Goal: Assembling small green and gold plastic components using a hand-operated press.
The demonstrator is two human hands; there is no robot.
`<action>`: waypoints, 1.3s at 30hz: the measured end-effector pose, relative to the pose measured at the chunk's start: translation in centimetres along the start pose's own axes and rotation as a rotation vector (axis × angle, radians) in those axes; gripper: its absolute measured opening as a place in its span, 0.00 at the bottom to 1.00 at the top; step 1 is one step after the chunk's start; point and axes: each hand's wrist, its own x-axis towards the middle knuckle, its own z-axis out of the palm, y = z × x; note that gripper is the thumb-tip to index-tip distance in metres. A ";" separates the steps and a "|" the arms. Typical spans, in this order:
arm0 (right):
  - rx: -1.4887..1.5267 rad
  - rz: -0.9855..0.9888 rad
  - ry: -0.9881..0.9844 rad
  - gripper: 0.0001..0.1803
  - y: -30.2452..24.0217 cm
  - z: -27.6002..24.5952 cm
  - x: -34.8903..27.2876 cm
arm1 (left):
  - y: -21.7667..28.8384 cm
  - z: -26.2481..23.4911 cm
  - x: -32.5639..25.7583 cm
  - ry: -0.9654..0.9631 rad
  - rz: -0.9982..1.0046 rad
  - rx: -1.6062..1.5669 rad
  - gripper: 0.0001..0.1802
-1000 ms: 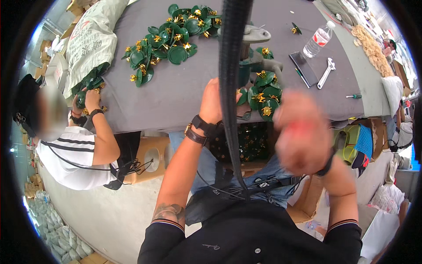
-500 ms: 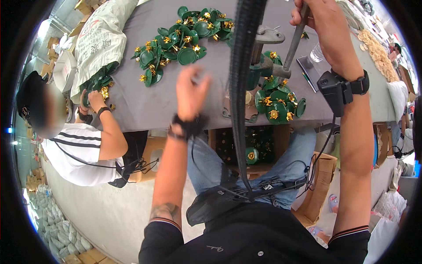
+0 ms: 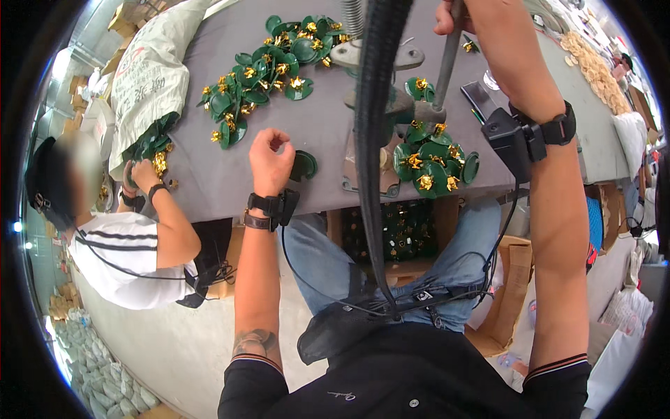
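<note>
My right hand (image 3: 453, 19) is wrapped round the grey metal lever (image 3: 449, 59) of a hand press (image 3: 384, 108), whose middle is partly hidden by a dark strap. Left of the press, my left hand (image 3: 272, 159) has its fingers curled in toward the thumb; anything pinched there is too small to make out. Right beside it is a green disc (image 3: 305, 166), and I cannot tell whether the hand touches it. Close to the press base lies a cluster of green discs with gold crown-shaped fittings (image 3: 433, 167). A larger pile of the same pieces (image 3: 262, 73) spreads farther back.
A co-worker (image 3: 132, 244) handles green pieces at a white sack (image 3: 150, 84) on the left. Below the table edge, an open box (image 3: 391, 230) holds dark green pieces. On the right are a phone-like dark slab (image 3: 478, 96) and tan pieces (image 3: 593, 77).
My left hand has moved left and slightly nearer, uncovering the green disc. The right hand stays on the lever. A green piece with gold, seen above the box, no longer shows there.
</note>
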 end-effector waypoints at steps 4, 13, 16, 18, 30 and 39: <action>0.083 0.022 0.007 0.09 0.1 -0.7 -0.2 | 3.2 -0.3 -2.2 -0.224 -0.052 -0.007 0.09; 0.064 0.086 0.004 0.10 0.3 0.2 0.0 | 7.2 -0.8 -4.4 -0.123 0.097 -0.045 0.12; 0.049 0.057 -0.001 0.09 0.4 -0.5 0.0 | 9.5 1.9 -5.0 -0.135 0.192 -0.197 0.18; 0.034 0.013 -0.024 0.10 0.5 -0.5 0.0 | 9.6 4.1 -5.8 -0.195 0.364 -0.195 0.21; 0.036 0.001 -0.020 0.09 0.0 -1.1 -0.2 | 13.0 7.7 -4.4 -0.261 -0.180 -0.347 0.25; -0.243 -0.501 -0.288 0.14 0.5 1.0 -19.0 | 12.1 7.0 -4.5 -0.318 -0.153 -0.309 0.29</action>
